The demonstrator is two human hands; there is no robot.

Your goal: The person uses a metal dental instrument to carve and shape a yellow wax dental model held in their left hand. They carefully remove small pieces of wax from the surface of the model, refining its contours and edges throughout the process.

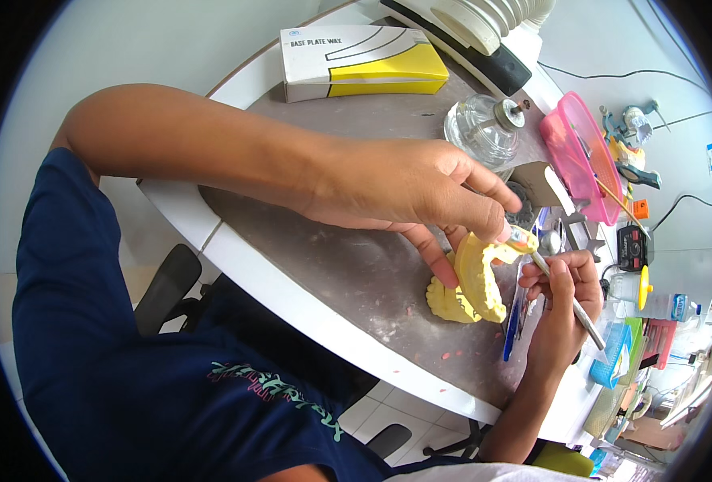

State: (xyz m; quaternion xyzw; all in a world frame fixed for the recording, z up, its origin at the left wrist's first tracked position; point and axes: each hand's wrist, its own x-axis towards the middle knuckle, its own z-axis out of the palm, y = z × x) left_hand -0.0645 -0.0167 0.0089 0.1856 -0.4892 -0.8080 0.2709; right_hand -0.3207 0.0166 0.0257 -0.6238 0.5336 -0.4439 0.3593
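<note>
My left hand [444, 193] is closed around a yellow dental cast [476, 277], with the thumb at its upper end and fingers behind it. Another yellow cast piece [448, 304] shows just behind and below; whether it is joined to the first I cannot tell. A small pinkish patch [521, 239] sits on the cast's upper end beside my thumb. My right hand [566, 301] grips a slim metal dental instrument [587, 325] like a pen, its far end at that patch. The instrument's tip is too small to make out.
A white and yellow box [364, 64] and a glass spirit lamp [484, 128] stand on the grey worktop [332, 281]. A pink basket [582, 153] holds tools. A blue pen-like stick [511, 333] lies beside the cast, and a blue basket [611, 355] stands beyond my right hand. Pink crumbs dot the worktop.
</note>
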